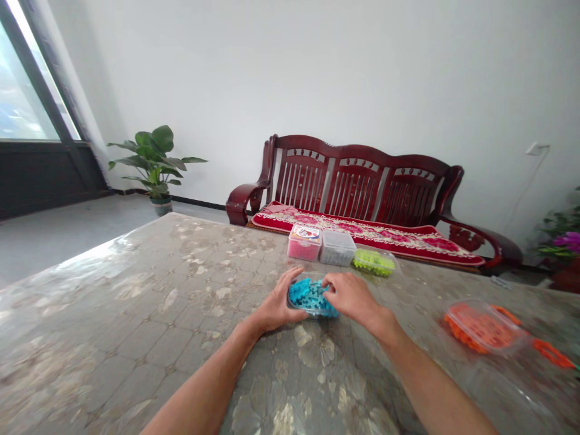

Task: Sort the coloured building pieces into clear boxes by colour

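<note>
A clear plastic box (317,313) full of small blue plastic pieces (312,297) stands on the table in front of me. My left hand (278,303) wraps round the box's left side, thumb along the near edge and fingers along the far one. Over the right part of the same box, my right hand (351,297) has its fingers curled and pinched at the blue pieces. Whether a piece is between those fingertips is too small to tell.
Behind the box stand a pink-filled box (304,248), a greyish box (338,249) and a box of yellow-green pieces (374,262). To the right are a box of orange pieces (484,326), a linked orange strip (553,353) and a transparent lid (502,393). A wooden bench (357,181) stands beyond the table.
</note>
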Demonstrator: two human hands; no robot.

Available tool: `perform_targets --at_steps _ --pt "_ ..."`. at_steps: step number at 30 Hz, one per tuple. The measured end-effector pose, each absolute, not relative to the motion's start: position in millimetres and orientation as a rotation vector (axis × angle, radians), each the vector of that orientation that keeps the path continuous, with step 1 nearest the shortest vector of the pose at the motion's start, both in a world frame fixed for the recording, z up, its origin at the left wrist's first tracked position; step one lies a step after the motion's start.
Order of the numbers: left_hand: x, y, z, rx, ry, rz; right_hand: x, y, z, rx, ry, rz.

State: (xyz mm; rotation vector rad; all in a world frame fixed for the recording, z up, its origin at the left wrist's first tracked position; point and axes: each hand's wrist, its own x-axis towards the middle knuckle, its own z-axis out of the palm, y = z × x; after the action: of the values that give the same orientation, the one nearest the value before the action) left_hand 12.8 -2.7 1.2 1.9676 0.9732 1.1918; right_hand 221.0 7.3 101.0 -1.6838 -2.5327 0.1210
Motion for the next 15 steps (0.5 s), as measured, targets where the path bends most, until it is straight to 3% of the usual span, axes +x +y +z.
perform_targets --at_steps 6,15 --pt "12 -3 2 1.951 0.984 1.198 204 10 89 -1.124 -2.520 0.124" --pt "13 -4 5 1.988 1.008 1.196 193 9 72 -1.291 -2.380 0.378"
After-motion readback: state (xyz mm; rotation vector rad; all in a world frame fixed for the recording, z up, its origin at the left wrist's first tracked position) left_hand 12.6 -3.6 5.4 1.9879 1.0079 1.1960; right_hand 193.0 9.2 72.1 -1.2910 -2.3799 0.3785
